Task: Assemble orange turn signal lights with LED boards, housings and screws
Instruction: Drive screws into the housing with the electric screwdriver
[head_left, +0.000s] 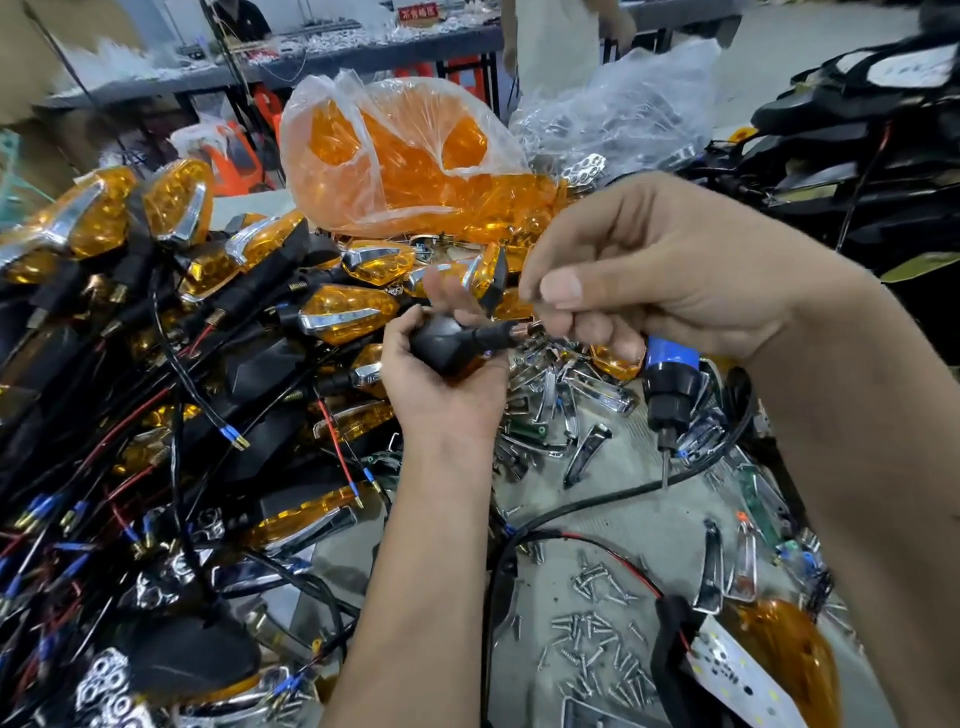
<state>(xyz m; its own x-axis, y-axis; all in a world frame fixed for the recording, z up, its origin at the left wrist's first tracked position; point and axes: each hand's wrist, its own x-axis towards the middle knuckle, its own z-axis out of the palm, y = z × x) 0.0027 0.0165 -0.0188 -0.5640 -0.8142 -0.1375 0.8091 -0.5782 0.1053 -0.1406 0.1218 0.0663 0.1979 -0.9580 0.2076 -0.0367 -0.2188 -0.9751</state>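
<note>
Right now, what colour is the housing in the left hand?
Black housing, clearest in the head view.

Bright, even overhead light fills the bench, leaving only soft, faint shadows. Glare streaks the clear plastic bag of orange lenses (410, 156) and glints off the chrome trims (587, 457) and loose screws (597, 629). Wide-angle distortion bends the edges; the far background and corners are blurred.

A single wide-angle view looks from the person's head, forward and steeply down onto the workbench (649, 525); it sits close, so both forearms fill the lower frame; the bench's far edge, and other tables beyond it, curve along the top.
</note>
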